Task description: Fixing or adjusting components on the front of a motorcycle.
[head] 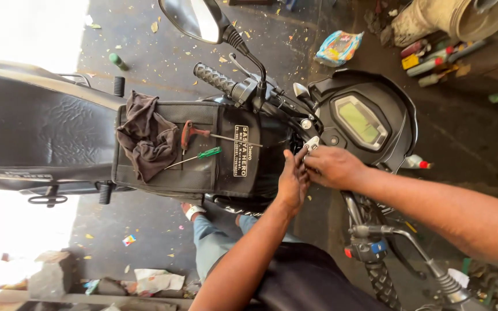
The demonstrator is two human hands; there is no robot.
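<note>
Gritty workshop floor (pixel 162 57) below, both hands, left hand (pixel 293 181) and right hand (pixel 334 167), pinch a small silver part (pixel 312 143) mid-frame by the motorcycle's handlebar (pixel 272 101), looks mid-fitting; steady fingertip work next, I'd guess.

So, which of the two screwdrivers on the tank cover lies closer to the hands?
The green-handled screwdriver; its handle points toward the hands, while the red-handled screwdriver lies further up, beside the cloth.

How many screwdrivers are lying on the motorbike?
2. The red-handled screwdriver lies on the black tank cover, beside the dark rag. The green-handled screwdriver lies just below it. More tools may be hidden under the rag or the hands.
</note>
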